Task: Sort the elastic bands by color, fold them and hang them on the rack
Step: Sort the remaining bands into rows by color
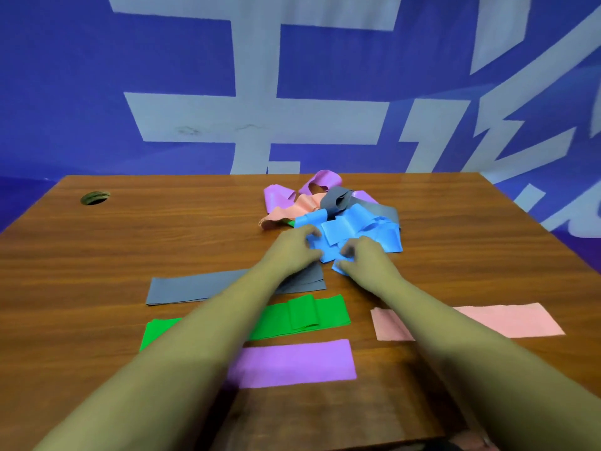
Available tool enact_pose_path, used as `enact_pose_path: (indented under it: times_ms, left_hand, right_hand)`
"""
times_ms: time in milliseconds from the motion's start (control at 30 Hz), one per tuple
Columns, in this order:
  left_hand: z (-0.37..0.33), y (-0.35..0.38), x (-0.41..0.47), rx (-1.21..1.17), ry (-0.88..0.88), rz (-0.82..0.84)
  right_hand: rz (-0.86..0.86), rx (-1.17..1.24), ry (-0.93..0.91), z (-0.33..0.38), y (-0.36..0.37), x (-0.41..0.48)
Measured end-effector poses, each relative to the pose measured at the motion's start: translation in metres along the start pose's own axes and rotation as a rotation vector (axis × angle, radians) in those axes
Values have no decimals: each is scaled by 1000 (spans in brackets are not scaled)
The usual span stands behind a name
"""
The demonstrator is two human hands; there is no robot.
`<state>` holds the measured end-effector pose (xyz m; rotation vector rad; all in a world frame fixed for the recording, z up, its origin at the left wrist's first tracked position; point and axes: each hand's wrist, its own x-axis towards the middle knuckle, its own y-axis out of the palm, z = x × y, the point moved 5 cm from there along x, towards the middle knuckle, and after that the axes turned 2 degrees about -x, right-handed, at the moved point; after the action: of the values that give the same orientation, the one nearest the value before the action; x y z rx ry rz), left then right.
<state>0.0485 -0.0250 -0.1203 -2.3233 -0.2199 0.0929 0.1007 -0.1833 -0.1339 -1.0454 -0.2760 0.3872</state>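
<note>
nearest to us, low in the frame, a flat purple band lies on the shiny brown wooden table. just above it sit a green band with a fold bump in the middle, a flat grey band and, at the right, a pink band. we think each color has its own spot so the sorting stays clear. our left hand and right hand both pinch a crumpled blue band at the near edge of the messy pile in the middle of the frame. we seem to be pulling it free to fold it. the bands look thin, smooth and stretchy. we see no rack here.
</note>
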Motion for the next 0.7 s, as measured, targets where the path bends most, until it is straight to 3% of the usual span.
enact_pose_path:
  times_ms: [100, 267, 367, 533, 700]
  left_hand:
    - [1, 10, 11, 72, 62, 2]
    - [2, 1, 24, -13, -7, -139]
    - [-13, -12, 23, 6, 53, -238]
    - [-69, -42, 2, -528, 209, -96]
    - [-101, -69, -16, -541, 330, -63]
  right_hand:
    - [-78, 51, 10, -5, -11, 1]
    - [-259, 189, -26, 4, -57, 4]
    - [-340, 247, -94, 23, -91, 4]
    - [-289, 494, -166, 63, -133, -3]
    - [-209, 734, -160, 87, -161, -19]
